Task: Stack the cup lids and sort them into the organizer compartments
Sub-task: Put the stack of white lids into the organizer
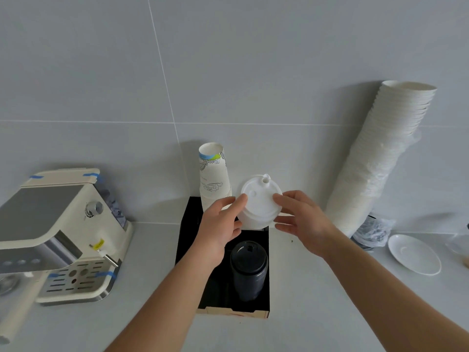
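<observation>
Black organizer (186,226) on the grey tabletop (317,301), back end against the tiled wall. Above its far right compartment, a stack of white cup lids (258,203), pinched on both sides: left hand (220,222) with thumb and fingers curled round the stack's left edge, right hand (299,215) gripping the right edge. In the organizer's near right compartment, a stack of black lids (250,269). In the far left compartment, upturned printed paper cups (214,174). Left of the organizer, a cream coffee machine (58,232). Right of the organizer, a tall leaning stack of white bowls (380,158) against the wall, and nearer, a white saucer (413,254).
</observation>
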